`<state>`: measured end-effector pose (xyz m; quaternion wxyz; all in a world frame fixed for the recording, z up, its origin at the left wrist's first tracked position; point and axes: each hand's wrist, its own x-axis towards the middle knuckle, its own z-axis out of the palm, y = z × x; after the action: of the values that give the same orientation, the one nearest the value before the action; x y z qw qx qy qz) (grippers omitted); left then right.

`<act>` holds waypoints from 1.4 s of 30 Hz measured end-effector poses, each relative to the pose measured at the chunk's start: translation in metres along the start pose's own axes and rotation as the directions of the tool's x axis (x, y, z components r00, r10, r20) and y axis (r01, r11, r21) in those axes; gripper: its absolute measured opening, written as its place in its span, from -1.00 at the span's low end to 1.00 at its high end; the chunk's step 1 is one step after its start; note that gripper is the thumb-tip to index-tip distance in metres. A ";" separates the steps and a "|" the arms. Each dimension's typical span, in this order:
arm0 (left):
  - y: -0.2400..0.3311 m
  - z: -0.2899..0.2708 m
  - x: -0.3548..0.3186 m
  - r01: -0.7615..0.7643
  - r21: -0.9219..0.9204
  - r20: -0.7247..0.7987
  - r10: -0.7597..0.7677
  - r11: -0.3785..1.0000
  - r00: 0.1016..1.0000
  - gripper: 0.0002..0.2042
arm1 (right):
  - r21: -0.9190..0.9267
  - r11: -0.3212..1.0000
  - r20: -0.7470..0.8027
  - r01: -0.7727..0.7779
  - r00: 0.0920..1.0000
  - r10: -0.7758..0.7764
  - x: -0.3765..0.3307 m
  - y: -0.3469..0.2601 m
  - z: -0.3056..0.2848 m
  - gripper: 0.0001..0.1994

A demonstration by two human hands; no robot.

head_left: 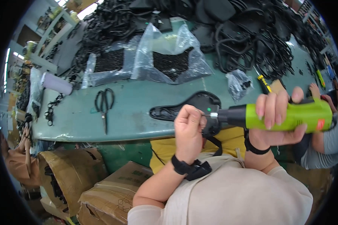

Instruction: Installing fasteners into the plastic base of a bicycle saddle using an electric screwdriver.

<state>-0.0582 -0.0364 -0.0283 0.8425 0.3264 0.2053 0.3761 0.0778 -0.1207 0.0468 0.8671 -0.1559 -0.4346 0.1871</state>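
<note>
My right hand (275,112) is wrapped around a lime-green electric screwdriver (313,114) with a black nose. The tool lies level, its metal bit pointing left. At the bit's tip my left hand (188,123) is closed, thumb and fingertips pinched together. Whatever sits between those fingertips is too small to make out. Behind both, a black bicycle saddle (207,98) rests on the table with its hollow underside showing and its narrow nose to the left. My left hand and the bit hide part of it.
Clear plastic bags of small dark parts (171,63) stand on the green table (139,123). Black-handled scissors (104,107) lie left, near a pale purple cylinder (57,83). Black parts (236,41) are heaped behind. Cardboard boxes (110,187) stand below; other people sit at both sides.
</note>
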 end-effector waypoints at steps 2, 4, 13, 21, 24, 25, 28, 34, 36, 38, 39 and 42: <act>-0.002 0.007 0.000 -0.062 -0.058 -0.007 0.062 0.996 0.998 -0.79 | -0.071 0.990 0.090 0.119 0.990 -0.112 -0.003 -0.002 0.008 -0.52; -0.002 0.011 0.006 -0.133 -0.135 -0.011 0.133 0.982 0.991 -0.88 | -0.119 0.969 0.203 0.216 0.961 -0.189 -0.003 0.001 0.012 -0.52; 0.026 0.017 0.011 -0.347 0.251 0.198 0.302 0.904 0.932 -0.82 | 0.337 0.941 -0.270 0.028 0.960 0.069 0.023 0.010 -0.018 -0.53; 0.180 -0.089 0.148 -0.213 0.976 0.209 0.443 -0.040 0.872 -0.73 | 0.338 0.939 -0.380 0.062 0.922 0.076 0.030 -0.013 -0.057 -0.57; 0.235 -0.165 0.212 0.053 0.958 0.110 0.529 -0.283 0.842 -0.62 | 0.328 0.945 -0.372 0.006 0.920 0.123 0.023 -0.017 -0.063 -0.59; 0.244 -0.183 0.229 0.131 0.929 0.083 0.542 -0.345 0.836 -0.57 | 0.321 0.947 -0.359 -0.010 0.924 0.132 0.020 -0.018 -0.065 -0.60; 0.243 -0.182 0.263 0.212 0.876 0.023 0.477 -0.433 0.879 -0.55 | 0.260 0.965 -0.384 -0.035 0.913 0.137 0.012 -0.025 -0.071 -0.64; 0.270 -0.152 0.305 0.061 0.821 0.348 0.581 -0.568 0.736 -0.83 | 0.068 0.997 -0.429 -0.030 0.902 0.057 0.002 -0.049 -0.088 -0.64; 0.296 -0.129 0.316 -0.043 0.776 0.503 0.577 -0.629 0.643 -0.83 | -0.027 0.999 -0.413 -0.028 0.910 0.014 0.002 -0.053 -0.092 -0.64; 0.312 -0.101 0.327 -0.058 0.682 0.602 0.513 -0.729 0.612 -0.81 | -0.039 0.999 -0.409 -0.030 0.913 0.012 0.002 -0.054 -0.096 -0.64; 0.315 -0.082 0.331 -0.048 0.650 0.601 0.475 -0.758 0.642 -0.80 | -0.056 0.998 -0.401 -0.032 0.916 0.007 0.001 -0.055 -0.099 -0.63; 0.311 -0.044 0.333 -0.238 0.423 0.724 0.168 -0.874 0.669 -0.74 | -0.062 0.997 -0.431 -0.040 0.902 0.009 -0.001 -0.057 -0.102 -0.62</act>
<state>-0.0290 0.3940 0.1265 -0.2249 0.9127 0.2324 0.2496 0.1710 -0.1821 0.0118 0.9332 -0.2290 -0.2367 0.1438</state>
